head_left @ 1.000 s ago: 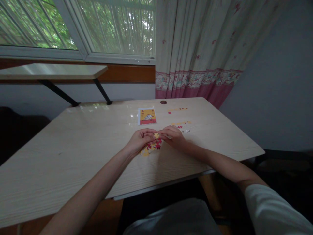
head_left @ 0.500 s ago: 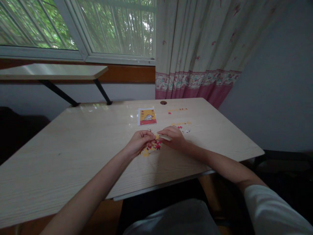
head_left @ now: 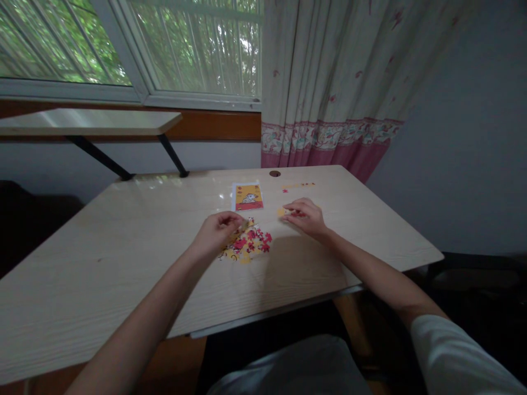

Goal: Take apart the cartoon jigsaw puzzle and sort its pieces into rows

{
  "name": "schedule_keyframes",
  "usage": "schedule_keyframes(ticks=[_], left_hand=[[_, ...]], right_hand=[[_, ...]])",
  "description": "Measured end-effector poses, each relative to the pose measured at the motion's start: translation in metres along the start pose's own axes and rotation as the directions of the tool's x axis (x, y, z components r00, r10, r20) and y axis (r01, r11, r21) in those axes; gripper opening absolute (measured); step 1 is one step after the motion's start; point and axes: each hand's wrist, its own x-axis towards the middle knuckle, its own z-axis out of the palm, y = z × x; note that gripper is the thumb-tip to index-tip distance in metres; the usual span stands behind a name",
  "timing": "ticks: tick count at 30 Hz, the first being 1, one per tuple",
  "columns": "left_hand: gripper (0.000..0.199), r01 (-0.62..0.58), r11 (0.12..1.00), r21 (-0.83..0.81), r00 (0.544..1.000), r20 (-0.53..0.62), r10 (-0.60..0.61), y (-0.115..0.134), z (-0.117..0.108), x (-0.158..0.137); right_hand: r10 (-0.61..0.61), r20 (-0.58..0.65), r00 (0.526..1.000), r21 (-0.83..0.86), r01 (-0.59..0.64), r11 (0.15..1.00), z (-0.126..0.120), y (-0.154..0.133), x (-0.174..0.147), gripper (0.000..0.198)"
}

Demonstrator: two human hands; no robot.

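Right hand: the right hand (head_left: 309, 216) is nearly closed, thumb and fingers pinching a yellow jigsaw piece (head_left: 281, 212) at the fingertips, right of the picture card.
Left hand: the left hand (head_left: 218, 229) has its fingers curled toward the thumb at the far left edge of the pile; whether it grips a piece, I cannot tell.
Pile: a heap of red, yellow and white jigsaw pieces (head_left: 250, 241) lies on the tabletop (head_left: 164, 247), between the hands and nearer than both.
Card: a picture card (head_left: 248, 197) with a white cartoon animal lies beyond the pile.
Far right: a row of small pieces (head_left: 298, 185), one red piece (head_left: 285, 191) just nearer.
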Motion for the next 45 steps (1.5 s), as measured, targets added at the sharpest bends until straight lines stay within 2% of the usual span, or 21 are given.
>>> schedule_keyframes(ticks=[2, 4, 6, 9, 12, 15, 20, 23, 27, 36, 45], left_hand=[[0.025, -0.065, 0.952, 0.298, 0.998, 0.022, 0.061, -0.006, -0.015, 0.001], [0.027, -0.100, 0.871, 0.482, 0.995, 0.071, 0.075, -0.010, -0.028, 0.002], [0.029, -0.129, 0.805, 0.579, 0.990, 0.116, 0.075, -0.013, -0.036, 0.001], [0.032, -0.174, 0.750, 0.638, 0.980, 0.188, 0.067, -0.016, -0.042, 0.002], [0.035, -0.218, 0.723, 0.656, 0.963, 0.264, 0.051, -0.022, -0.045, 0.006], [0.034, -0.258, 0.707, 0.658, 0.942, 0.334, 0.032, -0.027, -0.048, 0.010], [0.029, -0.294, 0.728, 0.620, 0.917, 0.397, 0.032, -0.026, -0.050, 0.010], [0.028, -0.296, 0.740, 0.604, 0.914, 0.403, 0.037, -0.025, -0.050, 0.009], [0.026, -0.284, 0.764, 0.579, 0.920, 0.389, 0.046, -0.027, -0.050, 0.010], [0.027, -0.293, 0.761, 0.579, 0.917, 0.396, 0.051, -0.026, -0.051, 0.008], [0.024, -0.278, 0.783, 0.557, 0.919, 0.390, 0.049, -0.029, -0.051, 0.008]], right_hand=[[0.013, -0.021, 1.000, 0.039, -0.012, 0.999, -0.005, 0.006, 0.000, 0.020], [0.050, -0.019, 0.999, 0.065, -0.048, 0.997, -0.008, 0.009, 0.000, 0.020], [0.088, -0.005, 0.996, 0.082, -0.087, 0.993, -0.009, 0.010, 0.000, 0.020], [0.123, 0.013, 0.992, 0.093, -0.123, 0.988, -0.012, 0.013, 0.001, 0.020], [0.195, 0.056, 0.979, 0.067, -0.199, 0.978, -0.017, 0.032, 0.005, 0.022], [0.342, 0.152, 0.927, 0.008, -0.347, 0.938, -0.026, 0.073, 0.005, 0.028], [0.666, 0.143, 0.732, -0.188, -0.641, 0.744, -0.047, 0.156, -0.006, 0.039], [0.754, 0.126, 0.645, -0.286, -0.704, 0.650, -0.060, 0.188, -0.012, 0.042], [0.825, 0.066, 0.562, -0.409, -0.739, 0.536, -0.067, 0.205, -0.013, 0.042], [0.855, 0.088, 0.511, -0.464, -0.739, 0.489, -0.060, 0.213, -0.007, 0.036], [0.849, 0.099, 0.518, -0.495, -0.715, 0.494, -0.062, 0.214, -0.006, 0.029]])
